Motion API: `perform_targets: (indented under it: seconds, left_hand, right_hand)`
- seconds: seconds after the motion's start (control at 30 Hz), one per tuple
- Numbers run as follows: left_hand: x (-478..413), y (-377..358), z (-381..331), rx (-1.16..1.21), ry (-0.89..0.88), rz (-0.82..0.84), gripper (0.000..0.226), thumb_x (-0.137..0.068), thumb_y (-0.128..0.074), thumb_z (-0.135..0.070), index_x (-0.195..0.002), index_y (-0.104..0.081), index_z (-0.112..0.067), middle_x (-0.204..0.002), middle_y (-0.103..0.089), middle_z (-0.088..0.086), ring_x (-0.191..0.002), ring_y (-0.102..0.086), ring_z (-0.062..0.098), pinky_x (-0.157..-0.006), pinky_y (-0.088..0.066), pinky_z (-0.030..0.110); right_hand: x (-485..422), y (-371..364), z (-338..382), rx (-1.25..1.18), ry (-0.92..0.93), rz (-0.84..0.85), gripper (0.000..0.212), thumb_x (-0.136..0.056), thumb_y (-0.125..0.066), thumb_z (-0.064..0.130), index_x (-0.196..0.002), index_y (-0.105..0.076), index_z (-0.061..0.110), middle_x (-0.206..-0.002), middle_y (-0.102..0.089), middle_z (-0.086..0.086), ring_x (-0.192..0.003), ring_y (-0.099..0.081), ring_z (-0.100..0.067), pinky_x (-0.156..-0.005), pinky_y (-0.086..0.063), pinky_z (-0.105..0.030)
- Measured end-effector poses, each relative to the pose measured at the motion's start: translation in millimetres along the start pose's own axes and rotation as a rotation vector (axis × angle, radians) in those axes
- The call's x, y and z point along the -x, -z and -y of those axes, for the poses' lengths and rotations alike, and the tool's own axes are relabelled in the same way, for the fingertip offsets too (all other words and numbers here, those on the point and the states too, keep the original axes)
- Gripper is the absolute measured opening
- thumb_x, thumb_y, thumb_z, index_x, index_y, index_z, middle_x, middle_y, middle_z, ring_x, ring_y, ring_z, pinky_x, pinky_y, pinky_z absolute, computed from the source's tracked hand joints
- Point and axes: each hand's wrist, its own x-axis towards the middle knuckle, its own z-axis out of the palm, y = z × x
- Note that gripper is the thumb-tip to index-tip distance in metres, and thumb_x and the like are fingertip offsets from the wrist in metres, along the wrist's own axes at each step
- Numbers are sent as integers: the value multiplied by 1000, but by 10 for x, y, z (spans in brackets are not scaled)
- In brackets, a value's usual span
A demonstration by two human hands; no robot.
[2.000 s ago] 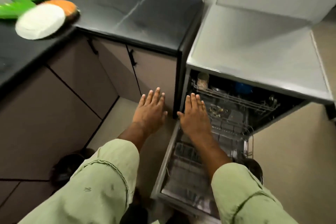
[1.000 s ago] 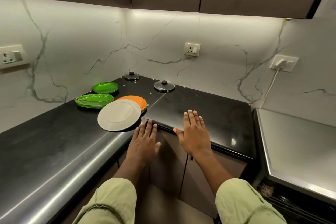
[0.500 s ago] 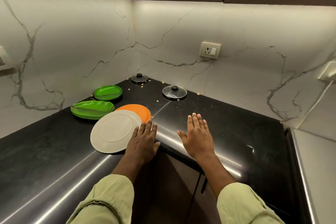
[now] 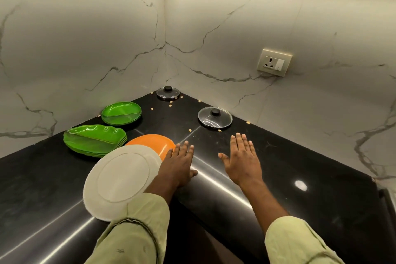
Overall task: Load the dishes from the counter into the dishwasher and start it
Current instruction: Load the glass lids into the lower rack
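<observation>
Dishes are all up on the black counter (image 4: 300, 167), grouped toward the corner, none of them picked up yet. A white plate (image 4: 120, 180) lies nearest, overhanging the front edge, its far rim lapping over an orange plate (image 4: 153, 142). Behind those sit a stack of green leaf-shaped plates (image 4: 94, 139) and a round green divided plate (image 4: 121, 112). Two glass lids (image 4: 215, 117) lie flat, one deep in the corner, with scattered kernels (image 4: 170, 104) between them. The dishwasher is out of view.

That overhang looks handy: the white plate's edge offers a lip to get fingers under, so I'd call it the likely first pick.

Now the hands. The left hand (image 4: 177, 165) is palm down, fingers straight and together, fingertips right beside the orange plate's rim, wrist over the white plate's right edge; whether it touches either plate, I cannot tell. The right hand (image 4: 242, 158) is also flat and open, thumb spread, over bare counter, short of the nearer lid. Neither hand holds anything. Both pale green sleeves (image 4: 137, 240) reach in from below.
</observation>
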Motion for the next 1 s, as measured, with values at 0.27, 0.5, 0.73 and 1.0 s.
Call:
perform_targets:
  seconds: [0.27, 0.5, 0.73, 1.0]
  left_hand:
    - [-1133, -132, 359, 13, -70, 141, 97, -94, -59, -49, -158, 4, -12, -165, 10, 13, -152, 4, 34, -122, -4, 45]
    - [-1775, -249, 384, 23, -160, 239, 105, -90, -67, -44, -158, 6, -12, -165, 12, 15, -152, 7, 34, -124, -5, 45]
    - [-2228, -358, 517, 102, -178, 400, 120, -78, -82, -35, -158, 4, -11, -165, 10, 14, -152, 6, 32, -124, -10, 43]
    - [-2537, -375, 500, 116, -175, 554, 131, -72, -87, -32, -156, 10, -5, -162, 21, 15, -150, 16, 33, -123, -5, 45]
  right_hand:
    - [-975, -300, 117, 81, -125, 60, 76, -101, -32, 55, -156, -8, 9, -164, -7, -10, -152, -1, -23, -122, -1, -37]
    - [-1439, -534, 91, 129, -142, 193, 75, -101, -33, 54, -156, -8, 9, -164, -6, -10, -152, 0, -23, -123, -2, -39]
    - [-1898, -870, 60, 141, -108, 247, 72, -100, -43, 50, -155, -16, 13, -162, -18, -8, -151, -10, -23, -122, -7, -39]
    - [-2624, -1283, 135, 211, 8, 336, 56, -90, -63, 47, -132, -49, 14, -133, -53, -10, -128, -47, -31, -107, -36, -43]
